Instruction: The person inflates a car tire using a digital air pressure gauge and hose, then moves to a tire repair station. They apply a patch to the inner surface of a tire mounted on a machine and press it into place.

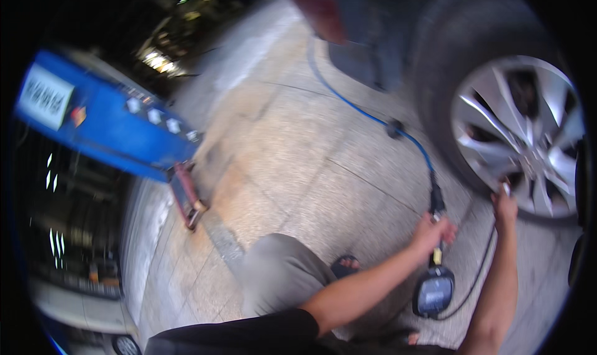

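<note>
My left hand [432, 234] is closed around the handle of a tyre inflator, whose round black gauge [434, 294] hangs below the fist. A blue air hose [354, 106] runs from the inflator's upper end toward the car. From the gauge a thin black hose [482, 280] curves up to my right hand [506, 207]. That hand pinches a small metal end piece, likely the hose's air chuck, at the lower rim of the silver alloy wheel [497, 97]. Blur hides whether the piece sits on the valve. The black tyre [432, 106] surrounds the wheel.
A dark mud flap [360, 63] hangs beside the tyre. On the left stands a blue machine [112, 131] with a reddish metal part [185, 194] at its foot. Grey tiled floor [292, 162] lies between. Another vehicle [87, 311] shows at lower left.
</note>
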Demonstrator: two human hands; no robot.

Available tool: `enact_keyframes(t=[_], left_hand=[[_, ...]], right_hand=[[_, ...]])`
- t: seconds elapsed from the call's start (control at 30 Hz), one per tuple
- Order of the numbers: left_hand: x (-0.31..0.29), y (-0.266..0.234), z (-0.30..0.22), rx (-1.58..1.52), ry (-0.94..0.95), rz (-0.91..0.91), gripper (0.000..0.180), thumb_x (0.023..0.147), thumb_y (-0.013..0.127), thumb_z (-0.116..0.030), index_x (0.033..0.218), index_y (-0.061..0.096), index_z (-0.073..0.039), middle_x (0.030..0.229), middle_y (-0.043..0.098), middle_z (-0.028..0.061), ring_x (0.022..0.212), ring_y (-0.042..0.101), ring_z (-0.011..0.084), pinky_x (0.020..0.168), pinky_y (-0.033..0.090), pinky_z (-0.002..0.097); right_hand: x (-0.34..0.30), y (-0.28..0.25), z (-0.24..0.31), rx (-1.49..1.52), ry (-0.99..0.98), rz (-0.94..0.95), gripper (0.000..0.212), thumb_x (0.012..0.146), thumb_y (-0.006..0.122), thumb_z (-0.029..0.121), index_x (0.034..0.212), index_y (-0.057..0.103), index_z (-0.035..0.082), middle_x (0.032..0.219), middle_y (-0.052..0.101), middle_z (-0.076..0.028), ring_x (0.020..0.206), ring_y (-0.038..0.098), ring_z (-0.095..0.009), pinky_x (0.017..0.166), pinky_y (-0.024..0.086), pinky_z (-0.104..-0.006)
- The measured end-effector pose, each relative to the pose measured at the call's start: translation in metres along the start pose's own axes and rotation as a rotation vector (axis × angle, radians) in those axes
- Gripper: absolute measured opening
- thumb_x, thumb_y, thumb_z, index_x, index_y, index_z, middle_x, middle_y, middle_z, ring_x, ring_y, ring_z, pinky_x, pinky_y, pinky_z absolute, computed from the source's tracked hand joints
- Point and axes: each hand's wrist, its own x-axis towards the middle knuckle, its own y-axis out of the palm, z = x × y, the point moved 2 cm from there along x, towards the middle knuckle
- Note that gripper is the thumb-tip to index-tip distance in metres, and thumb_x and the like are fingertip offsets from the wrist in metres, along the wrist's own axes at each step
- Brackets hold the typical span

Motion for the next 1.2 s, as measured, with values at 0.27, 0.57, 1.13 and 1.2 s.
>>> enact_keyframes(t=[0.27,0.57,1.13,1.2], left_hand=[[0.027,0.012,0.031,-0.141,0.01,0.048,0.044,0.1,0.051,-0.014,0.141,0.036,-0.013,0.072,0.061,0.0059,0.052,0.06,0.0137,0.044,0.05,0.0286],[0.017,0.01,0.015,-0.033,0.037,0.043,0.024,0.096,0.057,-0.012,0.118,0.049,-0.008,0.078,0.063,0.0079,0.068,0.063,0.0156,0.061,0.054,0.0336],[-0.017,-0.007,-0.044,0.065,0.106,-0.003,0.048,0.097,0.056,-0.009,0.143,0.043,-0.005,0.08,0.064,0.0088,0.067,0.066,0.0185,0.063,0.058,0.033],[-0.022,-0.003,-0.046,0.069,0.069,0.038,0.048,0.098,0.056,-0.01,0.144,0.042,-0.004,0.081,0.063,0.0093,0.069,0.066,0.0191,0.065,0.058,0.034]], right_hand=[[0.071,-0.015,-0.038,-0.164,0.027,0.02,0.055,0.09,0.062,0.067,0.069,0.058,0.016,0.054,0.041,0.003,0.041,0.038,-0.013,0.041,0.026,-0.0331],[0.088,-0.027,-0.025,-0.292,-0.002,0.025,0.056,0.092,0.062,0.065,0.076,0.065,0.011,0.062,0.051,0.001,0.048,0.044,-0.015,0.045,0.032,-0.0336],[-0.056,0.028,0.056,-0.008,0.051,0.027,0.041,0.099,0.065,0.035,0.074,0.068,0.002,0.07,0.069,-0.009,0.048,0.051,-0.016,0.045,0.038,-0.0354],[-0.069,0.023,0.066,-0.007,0.088,-0.033,0.042,0.098,0.065,0.035,0.073,0.068,0.001,0.069,0.069,-0.008,0.048,0.052,-0.017,0.046,0.041,-0.0353]])
